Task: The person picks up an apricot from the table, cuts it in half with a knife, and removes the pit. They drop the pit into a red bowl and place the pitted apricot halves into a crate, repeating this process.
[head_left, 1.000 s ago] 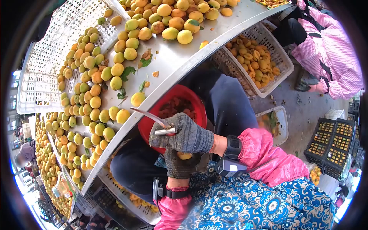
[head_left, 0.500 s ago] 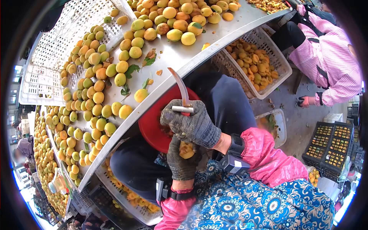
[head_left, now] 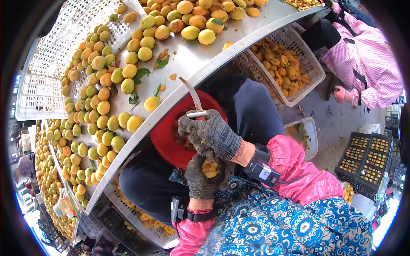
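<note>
In my gloved right hand (head_left: 213, 135) is a curved knife (head_left: 192, 94), its blade pointing up and left past the table edge and a metal collar by my fist. Just below, my gloved left hand (head_left: 201, 179) is wrapped round an apricot (head_left: 209, 168), whose orange-yellow flesh shows between the fingers. The two hands touch or nearly touch, and my right fingers hide part of the fruit. Behind them a red basin (head_left: 160, 138) sits between my knees, with dark bits inside that I cannot make out clearly.
Apricots (head_left: 102, 109) lie on the metal table (head_left: 188, 55), beside a white perforated crate (head_left: 45, 94). Crates of opened apricots (head_left: 282, 64) stand below the table edge. A person in a pink checked top (head_left: 363, 64) is at the right, near black trays (head_left: 363, 160).
The knife and my right hand have shifted slightly left, and the blade tip points further left. My left hand still grips the apricot. The whole view has moved a little.
</note>
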Demonstrator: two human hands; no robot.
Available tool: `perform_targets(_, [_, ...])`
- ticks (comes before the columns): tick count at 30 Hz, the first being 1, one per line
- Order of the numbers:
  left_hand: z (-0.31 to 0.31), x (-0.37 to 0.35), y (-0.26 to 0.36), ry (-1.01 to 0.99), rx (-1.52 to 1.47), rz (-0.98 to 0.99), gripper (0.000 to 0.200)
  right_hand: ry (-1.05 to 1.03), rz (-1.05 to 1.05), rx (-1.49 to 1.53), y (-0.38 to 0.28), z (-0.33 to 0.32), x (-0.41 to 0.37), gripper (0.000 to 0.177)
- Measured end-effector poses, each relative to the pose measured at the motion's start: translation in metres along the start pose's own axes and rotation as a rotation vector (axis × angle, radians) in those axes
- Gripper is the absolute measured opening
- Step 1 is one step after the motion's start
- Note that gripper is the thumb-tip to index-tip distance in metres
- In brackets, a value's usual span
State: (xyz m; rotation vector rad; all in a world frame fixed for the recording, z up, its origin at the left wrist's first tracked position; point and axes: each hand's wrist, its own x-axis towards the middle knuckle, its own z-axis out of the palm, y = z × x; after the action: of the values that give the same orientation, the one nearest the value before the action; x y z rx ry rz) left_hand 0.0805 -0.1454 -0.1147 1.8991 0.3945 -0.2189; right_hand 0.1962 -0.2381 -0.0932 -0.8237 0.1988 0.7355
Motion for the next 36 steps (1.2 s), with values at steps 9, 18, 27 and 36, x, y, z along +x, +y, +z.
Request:
perform_targets(9, [0.010, 0.012, -0.022, -0.050, -0.962, -0.410, 0.043, 0.077, 0.213, -0.071, -0.005, -0.006, 0.006, 0.017])
perform_targets(18, [0.026, 0.024, -0.030, 0.200, 0.130, 0.283, 0.016, 0.126, 0.115, 0.200, 0.022, -0.028, 0.028, 0.013])
perform_targets(27, [0.031, 0.040, -0.030, 0.451, 0.390, 0.463, 0.029, -0.221, 0.119, 0.767, 0.028, -0.041, 0.032, 0.019])
perform_targets(36, [0.030, 0.048, -0.050, 0.336, -1.292, -0.430, 0.027, 0.194, -0.265, -0.320, 0.021, 0.008, 0.012, 0.013])
